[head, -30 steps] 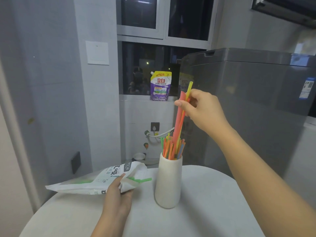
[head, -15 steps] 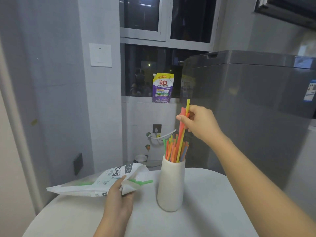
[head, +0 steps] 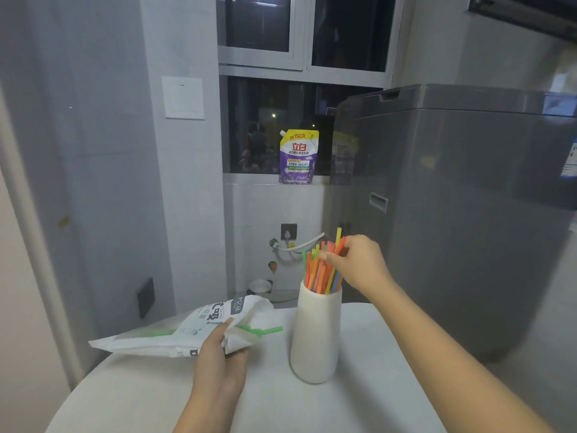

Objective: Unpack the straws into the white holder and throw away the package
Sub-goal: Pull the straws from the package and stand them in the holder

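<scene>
Straws (head: 321,273), light and bendy we judge, stand in our white holder (head: 315,335) on the table (head: 359,407), right hand (head: 359,264) pinching their tops, left hand (head: 223,354) gripping the limp package (head: 175,332), one green straw (head: 265,330) poking out.

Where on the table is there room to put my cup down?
The table is bare right of the white holder, and along the near edge between both arms. Left of the holder it is crowded: the package lies there under the left hand.
</scene>
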### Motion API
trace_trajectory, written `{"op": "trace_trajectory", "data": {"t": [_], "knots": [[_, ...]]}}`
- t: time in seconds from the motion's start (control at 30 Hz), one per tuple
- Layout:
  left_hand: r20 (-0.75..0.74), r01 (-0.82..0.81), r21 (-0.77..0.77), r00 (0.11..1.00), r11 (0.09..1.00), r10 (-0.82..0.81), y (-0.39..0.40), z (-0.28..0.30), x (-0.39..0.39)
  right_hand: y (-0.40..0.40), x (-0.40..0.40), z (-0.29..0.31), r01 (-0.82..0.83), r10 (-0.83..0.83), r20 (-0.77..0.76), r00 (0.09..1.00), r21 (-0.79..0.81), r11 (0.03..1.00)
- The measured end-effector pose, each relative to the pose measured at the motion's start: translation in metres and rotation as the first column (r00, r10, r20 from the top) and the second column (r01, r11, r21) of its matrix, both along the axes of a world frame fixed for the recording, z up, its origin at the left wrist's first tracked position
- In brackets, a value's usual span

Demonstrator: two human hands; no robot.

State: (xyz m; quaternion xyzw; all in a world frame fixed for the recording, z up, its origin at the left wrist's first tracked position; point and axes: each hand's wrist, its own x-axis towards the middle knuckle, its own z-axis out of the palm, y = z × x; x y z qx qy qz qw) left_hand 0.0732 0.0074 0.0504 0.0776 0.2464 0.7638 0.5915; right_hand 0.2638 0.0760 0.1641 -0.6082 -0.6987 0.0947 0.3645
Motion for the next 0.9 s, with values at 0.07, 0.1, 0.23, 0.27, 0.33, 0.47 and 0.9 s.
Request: {"op": "trace_trajectory", "data": {"t": [0.07, 0.1, 0.23, 0.27, 0.33, 0.47, 0.9], "knots": [[-0.007, 0.011, 0.002, 1.000, 1.000, -0.011, -0.001, 0.001, 0.000, 0.001, -0.001, -0.004, 0.052, -0.053, 0.011, 0.999, 0.063, 0.997], [-0.011, 0.011, 0.002, 1.000, 1.000, -0.011, -0.001, 0.002, 0.000, 0.001, 0.000, -0.007, 0.051, -0.052, 0.007, 0.999, 0.106, 0.993], [-0.017, 0.009, 0.003, 1.000, 1.000, -0.009, -0.002, 0.003, 0.001, -0.004, -0.002, -0.014, -0.093, 0.114, -0.042, 0.993, 0.342, 0.935], [-0.020, 0.009, 0.000, 1.000, 1.000, -0.009, -0.001, 0.002, 0.001, -0.005, -0.003, -0.017, -0.116, 0.123, 0.005, 0.992, 0.373, 0.921], [-0.024, 0.007, -0.006, 1.000, 1.000, -0.007, 0.000, 0.002, 0.001, -0.001, -0.004, -0.027, -0.153, 0.116, 0.122, 0.986, 0.360, 0.920], [-0.034, 0.010, -0.006, 0.999, 1.000, -0.010, 0.001, 0.001, 0.001, 0.004, -0.005, -0.048, -0.189, 0.110, 0.300, 0.948, 0.249, 0.950], [-0.024, -0.002, -0.018, 1.000, 1.000, 0.001, 0.003, 0.002, 0.002, -0.028, -0.024, -0.052, -0.140, 0.085, 0.128, 0.988, 0.531, 0.835]]}}
